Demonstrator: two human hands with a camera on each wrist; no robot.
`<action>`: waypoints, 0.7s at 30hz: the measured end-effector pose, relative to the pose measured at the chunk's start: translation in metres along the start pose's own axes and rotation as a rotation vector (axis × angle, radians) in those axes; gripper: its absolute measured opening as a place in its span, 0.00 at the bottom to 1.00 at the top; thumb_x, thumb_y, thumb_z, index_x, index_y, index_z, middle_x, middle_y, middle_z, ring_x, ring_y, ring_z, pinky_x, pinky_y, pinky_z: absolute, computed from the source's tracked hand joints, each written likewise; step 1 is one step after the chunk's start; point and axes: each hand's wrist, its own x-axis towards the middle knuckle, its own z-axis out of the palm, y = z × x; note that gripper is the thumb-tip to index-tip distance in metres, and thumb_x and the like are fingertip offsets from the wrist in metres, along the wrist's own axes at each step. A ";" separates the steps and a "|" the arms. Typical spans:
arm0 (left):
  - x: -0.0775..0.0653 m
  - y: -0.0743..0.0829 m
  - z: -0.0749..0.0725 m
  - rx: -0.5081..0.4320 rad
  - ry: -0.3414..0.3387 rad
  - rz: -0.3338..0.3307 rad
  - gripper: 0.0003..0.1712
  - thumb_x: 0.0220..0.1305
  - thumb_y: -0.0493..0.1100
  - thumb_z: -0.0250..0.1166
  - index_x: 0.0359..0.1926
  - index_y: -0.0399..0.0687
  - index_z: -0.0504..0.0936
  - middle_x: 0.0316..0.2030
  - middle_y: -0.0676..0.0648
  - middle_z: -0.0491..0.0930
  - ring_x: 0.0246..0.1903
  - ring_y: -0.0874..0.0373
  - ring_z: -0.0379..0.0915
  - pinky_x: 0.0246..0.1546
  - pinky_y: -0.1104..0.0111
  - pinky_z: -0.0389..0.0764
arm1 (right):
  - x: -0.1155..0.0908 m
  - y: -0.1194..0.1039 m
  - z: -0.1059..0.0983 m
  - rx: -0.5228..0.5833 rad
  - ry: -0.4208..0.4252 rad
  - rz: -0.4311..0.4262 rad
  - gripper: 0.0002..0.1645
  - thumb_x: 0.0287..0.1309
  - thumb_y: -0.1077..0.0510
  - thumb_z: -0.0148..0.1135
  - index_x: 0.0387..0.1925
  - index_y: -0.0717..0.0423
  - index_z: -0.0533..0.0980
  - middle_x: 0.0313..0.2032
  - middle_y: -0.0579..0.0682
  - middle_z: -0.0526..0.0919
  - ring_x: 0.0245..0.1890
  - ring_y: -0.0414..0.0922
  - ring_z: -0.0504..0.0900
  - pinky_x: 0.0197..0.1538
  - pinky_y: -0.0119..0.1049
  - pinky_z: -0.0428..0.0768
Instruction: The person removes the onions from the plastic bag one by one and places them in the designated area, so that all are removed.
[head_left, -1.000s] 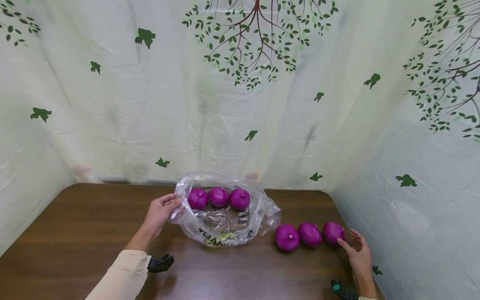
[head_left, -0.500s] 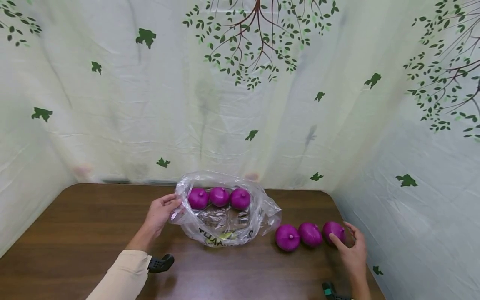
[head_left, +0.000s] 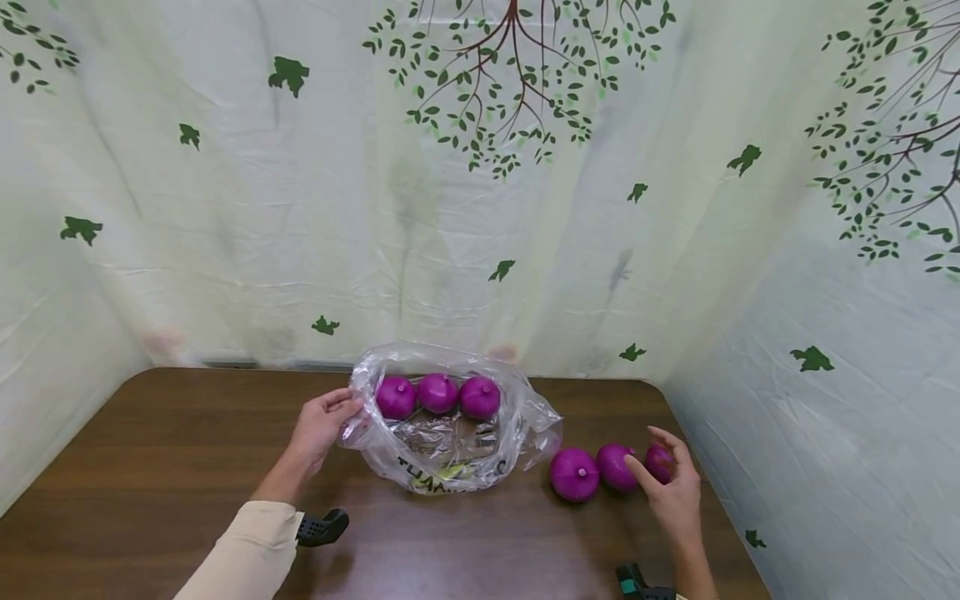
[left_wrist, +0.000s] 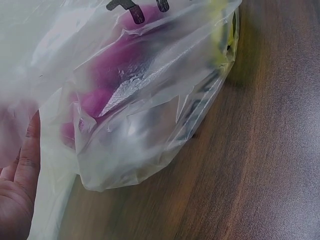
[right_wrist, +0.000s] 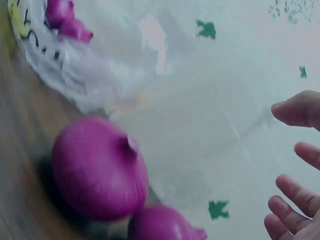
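A clear plastic bag (head_left: 465, 471) with dark lettering lies mouth open on the table, three purple onions (head_left: 437, 393) in a row inside it. My left hand (head_left: 318, 429) pinches the left edge of its rim; the left wrist view has this hand (left_wrist: 20, 185) beside the bag's see-through side (left_wrist: 140, 145). Right of the bag sit three more onions: a near one (head_left: 574, 475), a middle one (head_left: 617, 467) and a far-right one (head_left: 659, 463), partly hidden by my right hand (head_left: 675, 487). That hand holds nothing, thumb and fingers spread over the last two.
The brown wooden table (head_left: 187, 467) ends at a pale curtain (head_left: 450, 233) printed with leaves behind and at the right side. A dark strap device (head_left: 321, 527) is worn on the left wrist, and another (head_left: 643, 583) on the right.
My right hand has moved left from beside the far-right onion to over the last two onions, and that onion stays in place. The left hand and the bag hold still.
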 end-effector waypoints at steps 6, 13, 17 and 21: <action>0.000 -0.001 -0.001 0.007 0.000 0.001 0.29 0.70 0.37 0.57 0.64 0.22 0.62 0.34 0.54 0.81 0.30 0.69 0.78 0.35 0.77 0.80 | -0.007 -0.016 0.015 0.108 -0.027 -0.110 0.32 0.50 0.71 0.69 0.58 0.65 0.70 0.50 0.40 0.74 0.48 0.33 0.72 0.49 0.22 0.70; 0.000 -0.002 -0.002 0.020 0.000 -0.003 0.29 0.70 0.39 0.58 0.64 0.23 0.63 0.35 0.54 0.81 0.31 0.69 0.78 0.36 0.77 0.80 | -0.014 -0.033 0.031 0.232 -0.053 -0.199 0.30 0.47 0.78 0.67 0.54 0.68 0.72 0.51 0.51 0.77 0.51 0.40 0.74 0.51 0.26 0.73; 0.001 -0.001 -0.001 0.012 -0.001 -0.002 0.29 0.70 0.39 0.58 0.64 0.23 0.63 0.35 0.54 0.81 0.31 0.69 0.78 0.36 0.77 0.80 | -0.017 -0.038 0.040 0.279 -0.083 -0.284 0.30 0.44 0.80 0.67 0.53 0.70 0.72 0.51 0.54 0.77 0.51 0.43 0.75 0.51 0.27 0.74; 0.001 -0.001 0.000 0.003 -0.002 0.000 0.29 0.70 0.38 0.57 0.64 0.23 0.62 0.35 0.53 0.82 0.30 0.69 0.79 0.36 0.77 0.80 | -0.020 -0.042 0.050 0.350 -0.135 -0.413 0.31 0.41 0.82 0.65 0.52 0.75 0.71 0.51 0.56 0.77 0.51 0.40 0.76 0.49 0.27 0.74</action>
